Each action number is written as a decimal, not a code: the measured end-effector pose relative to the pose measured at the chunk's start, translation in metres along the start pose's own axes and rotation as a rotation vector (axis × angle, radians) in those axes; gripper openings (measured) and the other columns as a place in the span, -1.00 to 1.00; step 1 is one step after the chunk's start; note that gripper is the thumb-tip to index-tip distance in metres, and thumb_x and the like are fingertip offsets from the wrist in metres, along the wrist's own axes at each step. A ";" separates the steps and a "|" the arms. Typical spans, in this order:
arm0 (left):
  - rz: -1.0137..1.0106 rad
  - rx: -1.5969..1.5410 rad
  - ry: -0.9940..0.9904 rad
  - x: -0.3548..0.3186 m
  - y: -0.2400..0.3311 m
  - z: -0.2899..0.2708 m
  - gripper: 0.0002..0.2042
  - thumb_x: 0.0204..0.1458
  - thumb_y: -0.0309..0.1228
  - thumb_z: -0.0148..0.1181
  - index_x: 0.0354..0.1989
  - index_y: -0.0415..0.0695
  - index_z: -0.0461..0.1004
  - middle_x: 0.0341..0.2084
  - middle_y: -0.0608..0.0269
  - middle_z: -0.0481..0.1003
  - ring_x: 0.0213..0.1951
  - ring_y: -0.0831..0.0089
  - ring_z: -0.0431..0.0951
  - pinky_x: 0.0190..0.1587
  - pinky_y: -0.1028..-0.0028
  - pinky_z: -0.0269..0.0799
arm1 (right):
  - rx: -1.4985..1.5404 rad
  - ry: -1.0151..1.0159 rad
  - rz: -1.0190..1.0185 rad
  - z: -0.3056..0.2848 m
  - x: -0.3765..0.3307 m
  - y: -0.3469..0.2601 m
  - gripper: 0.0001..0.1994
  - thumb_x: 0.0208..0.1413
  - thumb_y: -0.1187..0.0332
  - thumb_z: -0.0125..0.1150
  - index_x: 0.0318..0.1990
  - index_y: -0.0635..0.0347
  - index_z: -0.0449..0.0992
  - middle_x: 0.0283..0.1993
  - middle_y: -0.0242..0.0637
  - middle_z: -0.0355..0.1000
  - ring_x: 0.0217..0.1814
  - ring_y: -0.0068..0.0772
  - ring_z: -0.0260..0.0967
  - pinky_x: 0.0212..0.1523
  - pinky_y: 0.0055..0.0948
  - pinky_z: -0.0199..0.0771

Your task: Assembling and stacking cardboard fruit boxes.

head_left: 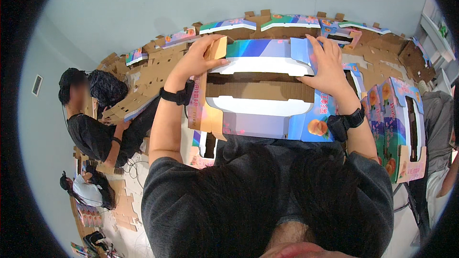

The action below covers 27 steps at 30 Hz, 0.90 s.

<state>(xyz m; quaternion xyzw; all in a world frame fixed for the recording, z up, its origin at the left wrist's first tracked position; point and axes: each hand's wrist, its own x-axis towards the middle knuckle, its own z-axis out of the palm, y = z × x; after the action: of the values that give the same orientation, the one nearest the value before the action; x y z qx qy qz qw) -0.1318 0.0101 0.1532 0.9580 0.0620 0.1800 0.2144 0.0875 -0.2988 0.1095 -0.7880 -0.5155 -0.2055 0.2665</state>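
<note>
A colourful printed cardboard fruit box [267, 114], blue and purple with peach pictures, is held in front of my chest, its top partly folded with a long handle slot showing brown inside. My left hand [198, 57] grips the box's upper left flap, thumb pressed along the top edge. My right hand [327, 64] presses down on the upper right flap, fingers spread over it. Both wrists wear black bands.
Flat unfolded cardboard box blanks [158, 62] lie piled across the floor ahead and to the left. An assembled box of the same kind [399, 124] stands at my right. A person in black [95, 129] sits at left working on cardboard; another person [88, 188] is lower left.
</note>
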 end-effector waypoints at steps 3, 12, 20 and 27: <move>0.010 0.032 -0.003 0.003 -0.001 0.000 -0.27 -0.05 -0.28 0.47 0.31 -0.11 0.26 0.16 0.03 0.36 0.16 0.23 0.39 0.23 0.34 0.28 | -0.010 0.003 0.004 0.000 -0.001 -0.001 -0.01 -0.39 0.11 0.52 0.34 0.15 0.22 0.23 0.02 0.16 0.37 0.13 0.00 0.43 0.16 -0.16; 0.100 0.779 0.006 0.002 -0.003 0.023 -0.18 0.09 0.28 0.04 0.48 0.20 0.03 0.43 -0.17 -0.01 0.45 -0.12 -0.04 0.42 -0.12 -0.21 | -0.013 0.004 -0.014 0.005 0.000 0.001 0.04 -0.43 0.12 0.55 0.36 0.09 0.19 0.22 0.00 0.17 0.35 0.13 0.01 0.38 0.07 -0.06; 0.098 0.338 0.303 -0.034 -0.020 -0.053 -0.31 0.31 0.12 -0.29 0.47 -0.10 0.00 0.45 -0.13 -0.05 0.47 0.05 -0.04 0.46 0.07 -0.26 | 0.017 0.022 0.009 0.005 -0.001 0.001 0.05 -0.41 0.15 0.58 0.39 0.02 0.20 0.23 -0.02 0.20 0.32 0.12 0.07 0.33 0.00 0.09; -0.383 -0.004 1.110 -0.193 -0.124 -0.031 -0.63 0.36 -0.19 -0.12 0.00 -0.28 0.43 -0.02 0.08 0.49 0.03 0.34 0.46 0.16 0.36 0.28 | 0.016 0.067 0.050 0.005 -0.004 0.019 0.00 -0.43 0.13 0.63 0.34 -0.02 0.30 0.19 -0.04 0.27 0.29 0.06 0.14 0.31 -0.05 0.15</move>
<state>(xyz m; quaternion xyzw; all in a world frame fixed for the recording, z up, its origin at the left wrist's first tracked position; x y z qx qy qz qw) -0.3273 0.0957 0.0648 0.6918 0.3367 0.6127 0.1806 0.1042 -0.3048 0.0993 -0.7912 -0.4880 -0.2207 0.2952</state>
